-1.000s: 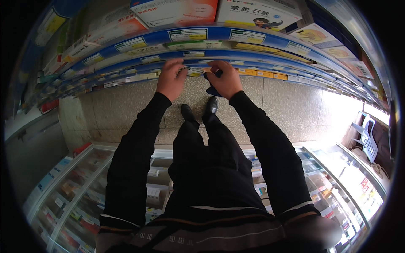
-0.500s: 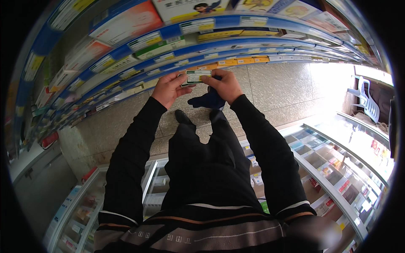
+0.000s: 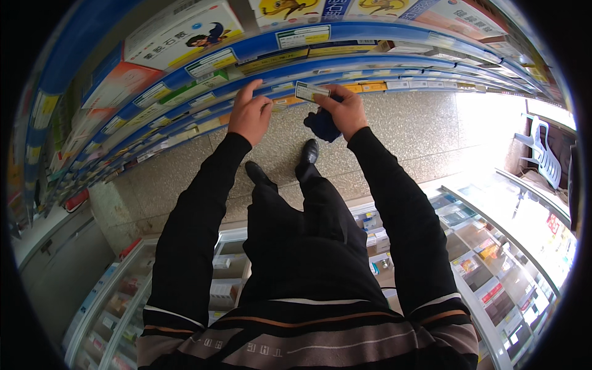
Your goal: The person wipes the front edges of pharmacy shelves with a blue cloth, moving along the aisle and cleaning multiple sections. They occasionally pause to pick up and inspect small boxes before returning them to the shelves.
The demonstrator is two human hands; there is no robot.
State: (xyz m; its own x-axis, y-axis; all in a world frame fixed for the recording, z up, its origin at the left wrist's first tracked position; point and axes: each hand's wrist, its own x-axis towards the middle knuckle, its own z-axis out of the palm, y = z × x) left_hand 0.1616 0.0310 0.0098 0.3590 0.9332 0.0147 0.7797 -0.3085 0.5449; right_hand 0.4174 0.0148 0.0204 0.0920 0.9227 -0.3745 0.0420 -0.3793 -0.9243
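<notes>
The left hand [image 3: 250, 117] has come off the label card [image 3: 304, 90], fingers parted, so it seems free; the right hand [image 3: 348, 113] alone now pinches the card, dark cloth [image 3: 322, 126] bunched beneath. All are before the blue-edged shelf rack [image 3: 364, 32].

Print on card [image 3: 306, 91], shelf labels [image 3: 303, 37], boxes [image 3: 169, 44]

Boxes [image 3: 185, 40] line the shelves [image 3: 364, 30] across twelve o'clock. Before them, the left hand [image 3: 250, 117] lies toward eleven, the right hand [image 3: 348, 113], holding a card [image 3: 310, 92], toward one. A chair [image 3: 541, 154] stands near three; display cases [image 3: 509, 229] occupy four and eight.
</notes>
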